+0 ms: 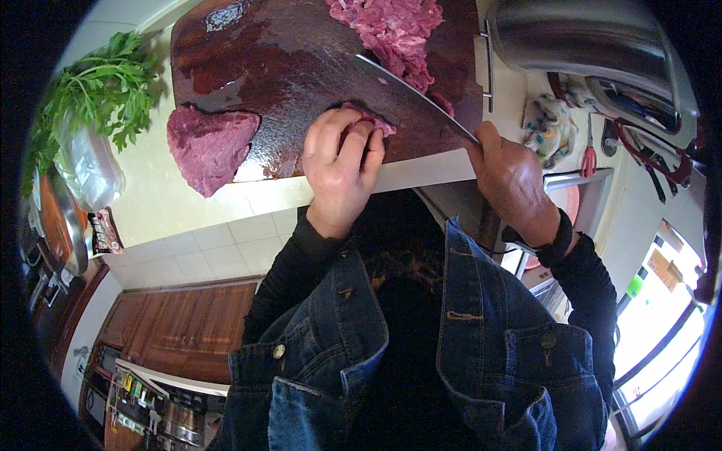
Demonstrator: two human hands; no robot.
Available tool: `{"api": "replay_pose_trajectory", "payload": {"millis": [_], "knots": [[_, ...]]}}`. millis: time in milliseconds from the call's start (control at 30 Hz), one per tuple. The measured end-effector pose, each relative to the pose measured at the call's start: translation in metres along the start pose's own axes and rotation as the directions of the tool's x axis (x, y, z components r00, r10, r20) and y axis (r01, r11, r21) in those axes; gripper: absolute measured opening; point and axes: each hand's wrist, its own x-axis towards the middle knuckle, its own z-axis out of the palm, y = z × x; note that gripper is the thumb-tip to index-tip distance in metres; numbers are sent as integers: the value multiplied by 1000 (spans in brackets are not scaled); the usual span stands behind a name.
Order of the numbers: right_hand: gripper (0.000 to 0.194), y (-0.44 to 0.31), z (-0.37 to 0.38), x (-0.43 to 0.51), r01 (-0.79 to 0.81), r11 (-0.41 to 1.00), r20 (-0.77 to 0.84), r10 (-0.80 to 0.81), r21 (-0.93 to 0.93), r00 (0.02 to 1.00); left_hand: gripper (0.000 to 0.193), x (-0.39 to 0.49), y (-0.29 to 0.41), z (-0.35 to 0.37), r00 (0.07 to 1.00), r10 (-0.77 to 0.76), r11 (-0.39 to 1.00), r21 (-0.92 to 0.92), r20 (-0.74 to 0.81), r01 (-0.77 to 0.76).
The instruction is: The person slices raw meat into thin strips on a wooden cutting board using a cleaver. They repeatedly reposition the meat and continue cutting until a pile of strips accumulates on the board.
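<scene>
My left hand (342, 160) presses with bent fingers on a small piece of raw red meat (379, 125) near the front edge of a dark wooden cutting board (282, 62). The fingers hide part of that piece. To the right, my right hand (510, 177) grips a long-bladed knife (417, 97) by its handle; the blade slants up and left over the board, apart from my left hand. Beyond the blade lies a heap of sliced raw meat (395, 34). A large chunk of raw meat (211, 144) rests at the board's left front corner, partly over its edge.
Leafy green celery (107, 84) in a clear plastic bag (93, 163) lies left of the board. A small printed packet (105, 232) is at the counter's left edge. Right stand a large metal pot (581, 39), a patterned cloth (550, 129) and red-handled scissors (588, 160).
</scene>
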Motion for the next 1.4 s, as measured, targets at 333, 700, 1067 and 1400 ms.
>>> {"api": "replay_pose_trajectory", "payload": {"millis": [333, 700, 1067, 1400], "knots": [[21, -29, -1, -11, 46, 992, 74, -55, 119, 996, 20, -2, 0, -2, 1000, 11, 1000, -6, 4, -11], [21, -52, 9, 20, 114, 988, 190, -92, -104, 977, 21, 0, -2, -4, 999, -16, 1000, -8, 40, 17], [19, -34, 6, 2, 57, 997, 173, -48, -47, 984, 20, -2, -2, 0, 1000, -14, 1000, 8, -5, 14], [22, -38, 21, 21, 179, 984, -141, -175, 13, 974, 18, -3, 2, 4, 999, 15, 999, 50, -36, -13]]}}
